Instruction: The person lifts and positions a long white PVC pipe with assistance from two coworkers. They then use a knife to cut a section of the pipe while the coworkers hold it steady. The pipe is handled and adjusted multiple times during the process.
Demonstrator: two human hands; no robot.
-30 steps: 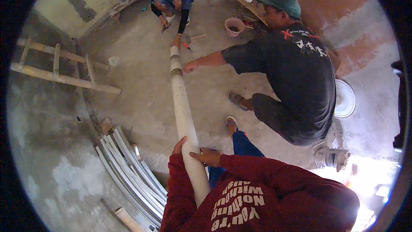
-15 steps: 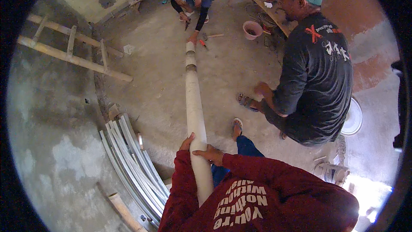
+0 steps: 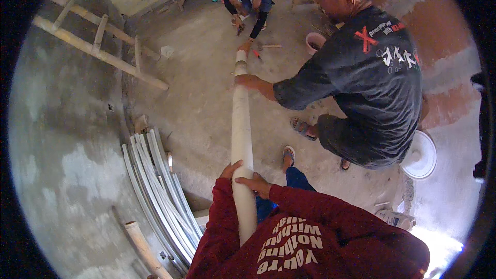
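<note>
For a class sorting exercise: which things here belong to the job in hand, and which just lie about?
In the job:
pale pipe, held by left hand and right hand
co-workers' hands, farther along

Apparently lying about:
ladder
long strips
pink basin
pole

Long white pipe [image 3: 241, 129] — round, dark-banded near its far end, pointing straight ahead

Open floor [image 3: 191, 119] leaves passage left of the white pipe [image 3: 242, 134], bounded farther left by the bamboo ladder [image 3: 101, 33] and, nearer, the long pale strips [image 3: 160, 186]. To the right, a crouching co-worker [image 3: 356, 93] and an outstretched arm [image 3: 302, 92] block the way; another co-worker [image 3: 266, 0] obstructs the far end.
</note>
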